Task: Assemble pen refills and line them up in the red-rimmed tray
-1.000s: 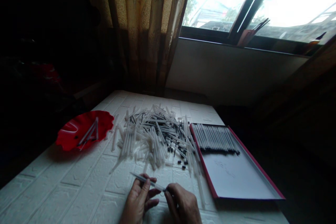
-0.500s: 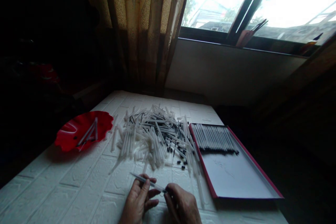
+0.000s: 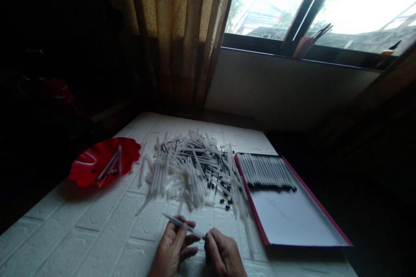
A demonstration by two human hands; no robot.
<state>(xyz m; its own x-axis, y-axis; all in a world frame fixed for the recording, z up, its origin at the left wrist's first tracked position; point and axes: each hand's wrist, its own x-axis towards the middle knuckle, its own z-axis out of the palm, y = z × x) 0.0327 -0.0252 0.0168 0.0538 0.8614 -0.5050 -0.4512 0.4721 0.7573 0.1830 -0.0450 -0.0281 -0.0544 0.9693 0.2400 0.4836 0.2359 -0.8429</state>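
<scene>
Between my two hands runs a slim, clear pen (image 3: 197, 232), tilted with its pointed end up to the left. My left hand (image 3: 173, 244) pinches its barrel between thumb and forefinger, the other fingers loosely curled. The fingers of my right hand (image 3: 223, 252) close around its lower right end, hiding most of the tip there. Just beyond my hands lies a heap of clear pen barrels (image 3: 195, 177) mixed with dark thin refills. Several small black plugs (image 3: 227, 207) are scattered at its right side.
A shallow box with pink sides (image 3: 312, 220) at the right holds a row of pens (image 3: 269, 171) with black ends. A red scalloped dish (image 3: 85, 169) at the left contains a few pen parts. The white brick-patterned table (image 3: 97, 233) stands before a curtain (image 3: 182, 21) and a window.
The fingers of my right hand have shifted and closed more over the pen's end. My left hand keeps its pinch, almost in the same place.
</scene>
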